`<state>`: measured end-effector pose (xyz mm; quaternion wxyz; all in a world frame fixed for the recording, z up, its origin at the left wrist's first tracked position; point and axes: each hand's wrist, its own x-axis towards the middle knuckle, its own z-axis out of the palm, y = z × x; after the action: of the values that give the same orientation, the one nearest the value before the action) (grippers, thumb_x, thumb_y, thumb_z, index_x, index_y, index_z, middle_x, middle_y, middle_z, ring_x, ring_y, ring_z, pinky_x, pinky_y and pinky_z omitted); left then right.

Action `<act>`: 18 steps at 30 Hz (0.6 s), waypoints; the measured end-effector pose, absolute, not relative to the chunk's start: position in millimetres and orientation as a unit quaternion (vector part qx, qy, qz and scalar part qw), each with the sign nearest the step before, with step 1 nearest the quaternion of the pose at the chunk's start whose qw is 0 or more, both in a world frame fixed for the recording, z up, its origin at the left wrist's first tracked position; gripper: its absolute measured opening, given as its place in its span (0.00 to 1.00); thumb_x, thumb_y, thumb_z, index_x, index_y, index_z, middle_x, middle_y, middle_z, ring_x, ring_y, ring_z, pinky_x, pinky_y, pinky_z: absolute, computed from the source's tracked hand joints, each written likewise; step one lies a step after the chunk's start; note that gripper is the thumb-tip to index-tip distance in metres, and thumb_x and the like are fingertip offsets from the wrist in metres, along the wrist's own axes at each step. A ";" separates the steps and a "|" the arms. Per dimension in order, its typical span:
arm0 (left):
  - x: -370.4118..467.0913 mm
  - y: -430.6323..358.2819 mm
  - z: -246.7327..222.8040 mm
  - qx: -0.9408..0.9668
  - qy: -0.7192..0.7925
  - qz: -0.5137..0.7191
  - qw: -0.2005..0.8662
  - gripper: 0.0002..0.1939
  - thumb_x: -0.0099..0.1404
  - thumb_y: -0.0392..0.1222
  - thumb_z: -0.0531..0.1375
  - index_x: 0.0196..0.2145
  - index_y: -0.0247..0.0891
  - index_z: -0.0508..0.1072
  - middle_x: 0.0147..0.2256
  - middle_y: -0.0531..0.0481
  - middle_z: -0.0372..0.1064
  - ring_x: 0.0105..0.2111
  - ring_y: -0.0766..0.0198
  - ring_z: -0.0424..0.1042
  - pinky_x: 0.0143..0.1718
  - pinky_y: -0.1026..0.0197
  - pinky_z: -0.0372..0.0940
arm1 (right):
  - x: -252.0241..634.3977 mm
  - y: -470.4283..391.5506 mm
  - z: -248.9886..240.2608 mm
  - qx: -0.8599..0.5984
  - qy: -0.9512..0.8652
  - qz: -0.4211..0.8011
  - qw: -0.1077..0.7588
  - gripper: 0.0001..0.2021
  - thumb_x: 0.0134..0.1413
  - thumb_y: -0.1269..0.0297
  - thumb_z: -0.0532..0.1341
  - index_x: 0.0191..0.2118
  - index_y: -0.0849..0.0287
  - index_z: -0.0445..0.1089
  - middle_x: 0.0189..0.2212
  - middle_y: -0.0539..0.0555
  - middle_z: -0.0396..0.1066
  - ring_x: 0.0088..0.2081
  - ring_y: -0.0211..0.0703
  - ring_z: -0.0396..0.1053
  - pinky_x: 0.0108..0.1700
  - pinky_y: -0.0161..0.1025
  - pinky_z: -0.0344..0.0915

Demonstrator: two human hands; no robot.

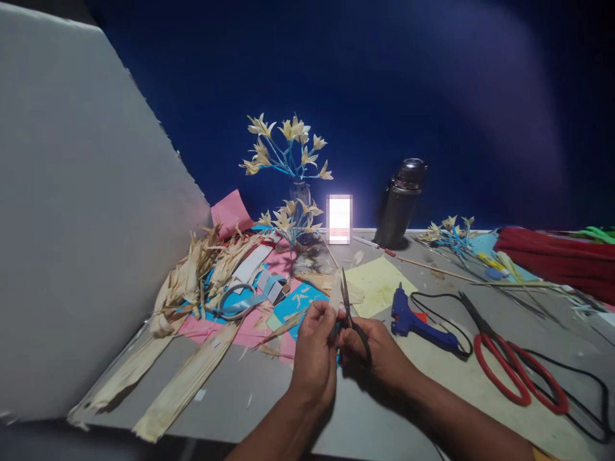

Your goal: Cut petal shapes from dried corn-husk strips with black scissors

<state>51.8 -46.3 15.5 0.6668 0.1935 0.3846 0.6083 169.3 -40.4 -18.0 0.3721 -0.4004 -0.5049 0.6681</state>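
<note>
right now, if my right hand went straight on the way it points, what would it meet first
Probably your left hand, which holds the flat, pale cream, papery strip, though depth there is unclear.

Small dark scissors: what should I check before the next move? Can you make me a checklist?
1. Left hand holding the pale husk strip: ok.
2. Right hand holding the small dark scissors: ok.
3. Left hand safely clear of the blades: cannot tell; they're very close.
4. Blue glue gun lying apart from both hands: ok.
5. Glue gun cool: cannot tell.
6. Husks tidied: not ok, they're heaped untidily.
</note>
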 end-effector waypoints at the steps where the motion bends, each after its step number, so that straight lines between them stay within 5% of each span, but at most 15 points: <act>1: 52.2 -46.1 15.4 0.188 0.383 0.611 0.666 0.17 0.53 0.47 0.71 0.30 0.38 0.67 0.28 0.54 0.67 0.26 0.70 0.65 0.28 0.69 0.61 | 169.4 -40.1 -17.9 -0.402 -0.509 0.664 0.372 0.30 0.46 0.32 0.62 0.26 0.60 0.64 0.19 0.47 0.58 0.21 0.33 0.53 0.22 0.32 0.52; 18: 54.4 -41.3 8.8 0.144 0.381 0.596 0.692 0.17 0.52 0.44 0.72 0.30 0.39 0.66 0.28 0.55 0.65 0.26 0.70 0.66 0.28 0.69 0.62 | 167.4 -37.2 -22.3 -0.423 -0.506 0.643 0.389 0.28 0.48 0.37 0.64 0.23 0.61 0.64 0.18 0.49 0.60 0.21 0.34 0.55 0.23 0.33 0.53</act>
<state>54.4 -41.3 8.8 0.6922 0.1444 0.3808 0.5959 167.4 -37.2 -22.3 0.3893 -0.4229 -0.5064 0.6428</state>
